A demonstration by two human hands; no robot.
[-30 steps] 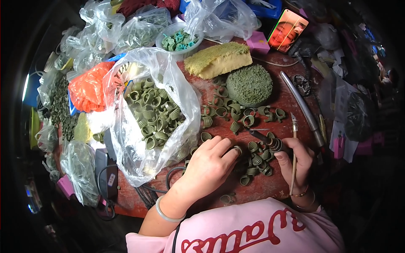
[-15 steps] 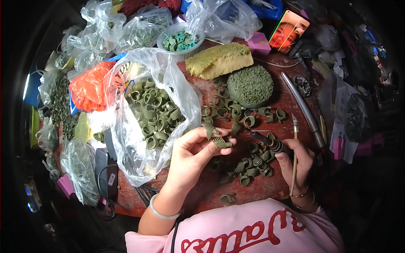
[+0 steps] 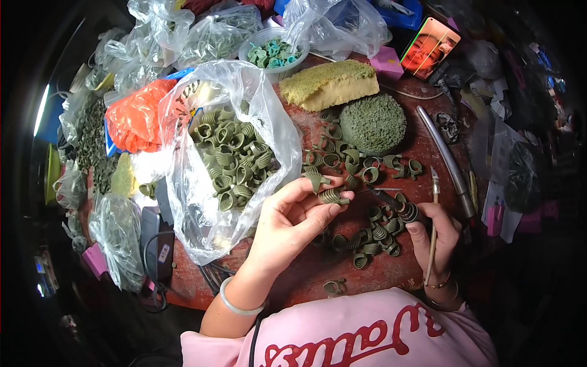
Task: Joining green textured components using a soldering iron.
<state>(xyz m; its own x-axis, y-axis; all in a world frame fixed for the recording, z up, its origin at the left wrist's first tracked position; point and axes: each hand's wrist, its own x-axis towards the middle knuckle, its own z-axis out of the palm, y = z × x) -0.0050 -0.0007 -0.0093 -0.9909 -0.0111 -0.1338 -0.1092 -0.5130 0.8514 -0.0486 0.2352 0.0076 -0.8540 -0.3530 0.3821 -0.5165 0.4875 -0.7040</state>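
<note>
Green rings (image 3: 332, 196), pinched by left fingers (image 3: 315, 221), black tool (image 3: 408, 211), half hidden, closed in right fingers (image 3: 440, 218)

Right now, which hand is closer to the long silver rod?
The right hand: it is just left of the silver rod, near its lower end. The left hand is much farther left, holding green rings.

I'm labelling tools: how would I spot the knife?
Start at the red table, then find the right hand over its near right side. Of its two tools, the knife is the slim, wooden-handled one with a pale blade, unlike the dark, thicker tool beside it.
</note>
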